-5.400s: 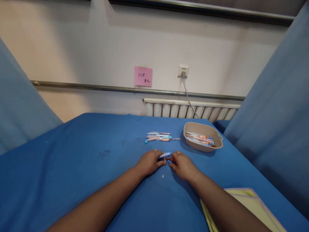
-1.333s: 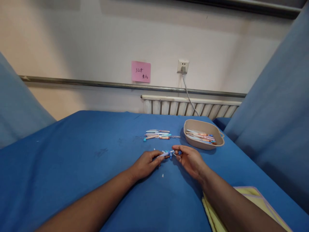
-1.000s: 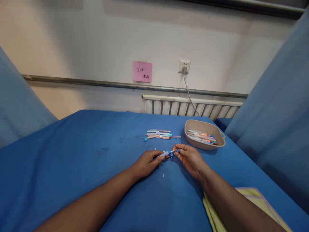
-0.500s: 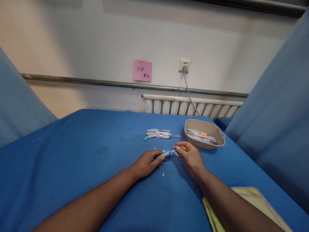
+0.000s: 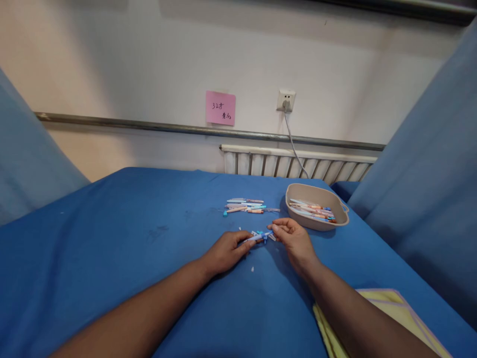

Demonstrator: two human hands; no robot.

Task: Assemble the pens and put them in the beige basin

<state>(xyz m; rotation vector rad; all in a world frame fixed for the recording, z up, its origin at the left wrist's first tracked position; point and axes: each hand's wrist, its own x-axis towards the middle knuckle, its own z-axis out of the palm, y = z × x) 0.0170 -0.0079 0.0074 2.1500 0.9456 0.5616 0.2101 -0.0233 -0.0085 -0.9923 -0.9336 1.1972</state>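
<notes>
A light blue pen point(image 5: 257, 237) lies slanted between my two hands, just above the blue cloth. My left hand point(image 5: 227, 252) grips its barrel between thumb and fingers. At the pen's darker blue right end, the thumb and forefinger of my right hand point(image 5: 292, 237) are pinched together on its tip. Small white, blue and teal pen parts point(image 5: 273, 237) lie on the cloth under and around the pen, partly hidden by my fingers. Beyond my hands lies a loose pile of several pens point(image 5: 244, 205).
A beige basin point(image 5: 316, 226) with several pens in it stands at the back right. One small white piece point(image 5: 252, 269) lies nearer to me. A folded yellow cloth point(image 5: 383, 303) is under my right forearm. Blue curtains point(image 5: 413, 164) hang on both sides.
Both hands stay almost in place on the pen. The whole view has shifted very slightly; nothing else has visibly moved.
</notes>
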